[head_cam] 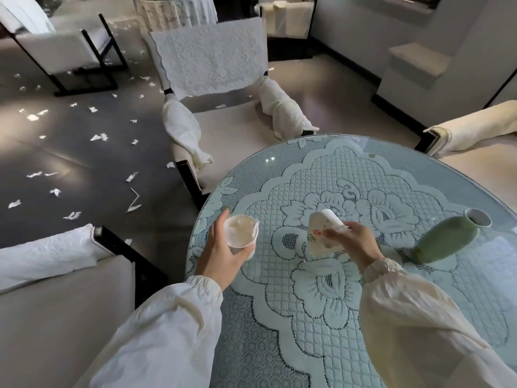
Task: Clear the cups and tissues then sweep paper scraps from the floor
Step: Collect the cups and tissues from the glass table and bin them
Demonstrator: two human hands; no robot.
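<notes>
Head view, clock taken from the middle of the frame:

- Left hand (221, 247) at 7 o'clock, over the table's near-left edge. Thumb and fingers are wrapped round a white paper cup (241, 231), held upright and clear of the glass, with what looks like tissue stuffed inside.
- Right hand (355, 239) at 5 o'clock, fingertips pinching a printed paper cup (319, 233) tipped on its side. Something white is bunched against it, likely a tissue, but I can't tell for sure. Can't tell either whether the cup's lower edge touches the lace-covered glass table (279, 163).
- Green vase (444, 239) at 4 o'clock, the only other item I see on the table. It stays.
- Paper scraps (99, 137) from 8 to 11 o'clock, scattered over the dark floor between the armchairs and around the lace-backed chair (209, 60) at 12.

Status, my read: table clearing is nearly done — both cups are in hand but not binned, and no bin is in view. Sweeping not started — every scrap is down and no broom or dustpan is visible.
</notes>
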